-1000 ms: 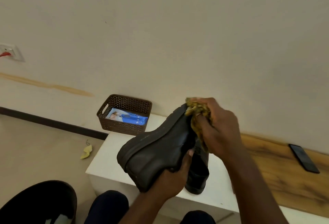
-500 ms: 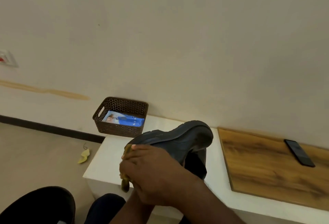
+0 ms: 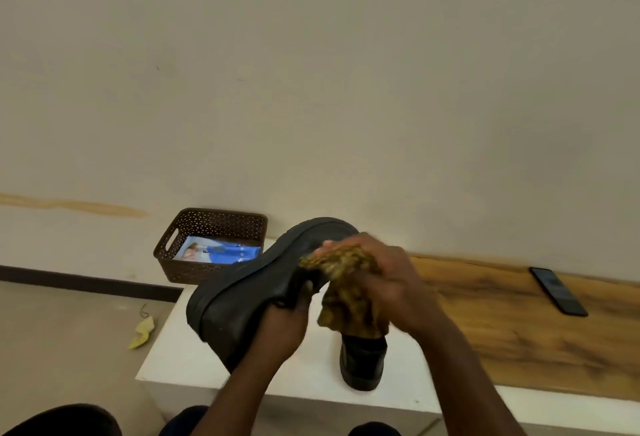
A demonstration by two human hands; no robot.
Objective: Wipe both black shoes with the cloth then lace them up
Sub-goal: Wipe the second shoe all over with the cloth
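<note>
Both of my hands are busy above the near end of the worktop [image 3: 180, 363]. My left hand [image 3: 280, 328] is curled around the raised shoe [image 3: 249, 293], gripping it near its opening so that the sole faces up and left and the toe points away toward the wall. My right hand [image 3: 388, 280] is bunched around the cloth [image 3: 346, 283], a crumpled yellow-brown rag, and presses it against the upper side of that shoe; a loose fold of cloth hangs down below my fingers.

Right under the hanging cloth stands the second shoe [image 3: 363, 363], upright on the white part of the worktop, its top hidden by the rag and my right wrist. It sits close to the near edge, just beside the shoe I hold.

Behind the raised shoe, at the far left corner of the worktop, is a brown basket [image 3: 180, 238] with a blue printed packet [image 3: 221, 254] lying inside. The shoe's sole covers the basket's right corner from my view. To the right the white surface gives way to a wooden board [image 3: 519, 328], bare over most of its length, with a dark phone [image 3: 557, 292] lying flat near the wall, well apart from my hands.

Off the left edge the floor drops away, with a yellow scrap [image 3: 142, 331] lying on it near the worktop's corner.
</note>
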